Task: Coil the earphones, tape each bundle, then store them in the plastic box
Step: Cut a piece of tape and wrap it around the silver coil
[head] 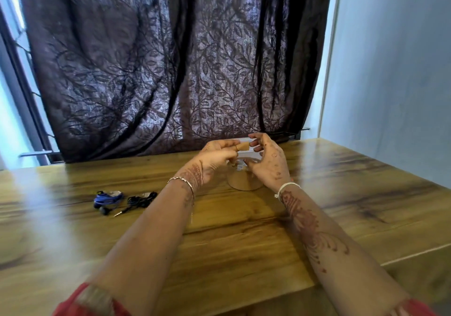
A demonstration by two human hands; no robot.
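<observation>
My left hand (214, 159) and my right hand (268, 162) are raised close together over the far middle of the table. The left fingers pinch a short piece of brown tape (242, 146). My right fingers close on a small pale bundle (249, 155), which looks like coiled white earphones but is blurred and partly hidden. Right below the hands a brown tape roll (244, 182) stands on the table. To the left lie a coiled blue earphone bundle (107, 199) and a coiled black earphone bundle (141, 200), its jack plug pointing toward me.
The wooden table (244, 242) ends at a dark leaf-patterned curtain (170, 71) behind the hands. A pale wall (395, 71) rises on the right, beside the table's right edge. No plastic box shows clearly.
</observation>
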